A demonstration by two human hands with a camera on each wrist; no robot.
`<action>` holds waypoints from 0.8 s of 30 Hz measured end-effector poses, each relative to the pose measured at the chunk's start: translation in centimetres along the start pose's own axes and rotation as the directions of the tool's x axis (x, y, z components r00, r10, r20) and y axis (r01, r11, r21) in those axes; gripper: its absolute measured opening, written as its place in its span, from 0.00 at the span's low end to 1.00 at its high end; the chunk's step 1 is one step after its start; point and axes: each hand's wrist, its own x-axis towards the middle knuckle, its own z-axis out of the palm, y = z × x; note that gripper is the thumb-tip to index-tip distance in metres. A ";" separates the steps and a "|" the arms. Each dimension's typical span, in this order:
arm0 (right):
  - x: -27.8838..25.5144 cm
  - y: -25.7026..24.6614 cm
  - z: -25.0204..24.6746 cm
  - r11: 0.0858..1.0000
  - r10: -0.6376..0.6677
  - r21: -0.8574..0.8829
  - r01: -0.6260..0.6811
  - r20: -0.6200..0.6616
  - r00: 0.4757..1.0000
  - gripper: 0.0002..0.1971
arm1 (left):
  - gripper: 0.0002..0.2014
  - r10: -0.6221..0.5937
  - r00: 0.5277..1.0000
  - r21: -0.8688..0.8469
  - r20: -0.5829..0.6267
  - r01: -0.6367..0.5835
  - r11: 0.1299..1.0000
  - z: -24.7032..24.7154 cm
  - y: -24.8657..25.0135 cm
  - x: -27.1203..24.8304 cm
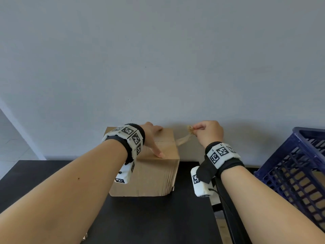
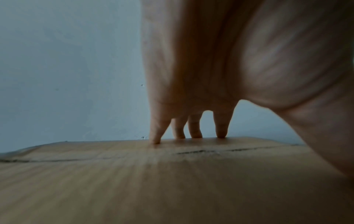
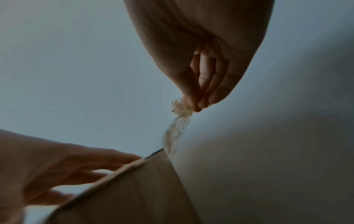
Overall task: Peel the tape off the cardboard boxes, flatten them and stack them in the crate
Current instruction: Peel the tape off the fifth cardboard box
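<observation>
Your left hand [image 1: 152, 138] presses flat on the box [image 1: 149, 175]; your right hand [image 1: 209, 132] (at 3 o'clock) pinches the tape [image 1: 183, 140]

I could read no text, brand or number anywhere. Only black-and-white square code markers stood on the wristbands [image 1: 131, 136], and the box [image 1: 154, 175] showed plain, unprinted cardboard.
</observation>
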 end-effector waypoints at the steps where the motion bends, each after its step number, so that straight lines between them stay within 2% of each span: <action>1: 0.3 0.6 -0.5 0.999 0.021 -0.030 -0.023 -0.037 0.999 0.02 | 0.58 0.001 1.000 0.000 0.000 -0.001 1.000 0.0 0.0 0.0; 5: 1.2 2.8 -3.3 0.990 0.124 -0.047 -0.133 -0.165 0.978 0.03 | 0.58 -0.002 1.000 0.002 -0.003 0.002 1.000 0.0 -0.1 0.0; 8: 1.0 2.9 -4.0 0.992 0.118 -0.016 -0.122 -0.151 0.981 0.01 | 0.59 0.004 1.000 -0.010 -0.002 -0.004 1.000 0.0 -0.1 0.2; 12: 0.6 1.8 -3.1 0.989 0.125 0.101 -0.111 -0.137 0.983 0.10 | 0.59 0.013 1.000 -0.060 -0.018 -0.014 0.998 0.3 -0.4 0.3; 14: 0.1 0.6 -3.1 0.985 0.102 0.150 -0.083 -0.123 0.987 0.07 | 0.57 0.045 0.998 -0.105 -0.048 -0.050 0.993 0.5 -0.6 0.3; 17: -0.6 -1.7 -3.3 0.973 0.029 0.231 -0.006 -0.094 0.995 0.03 | 0.48 0.110 0.979 -0.258 -0.172 -0.152 0.954 0.6 -1.0 -0.2; 20: -1.3 -4.1 -3.1 0.955 -0.005 0.296 0.032 -0.090 0.996 0.04 | 0.41 0.145 0.924 -0.390 -0.354 -0.287 0.875 0.3 -1.4 -0.6; 24: -2.8 -7.1 -1.7 0.923 -0.051 0.380 0.065 -0.048 0.998 0.07 | 0.33 0.167 0.873 -0.472 -0.457 -0.398 0.787 -0.4 -1.8 -1.9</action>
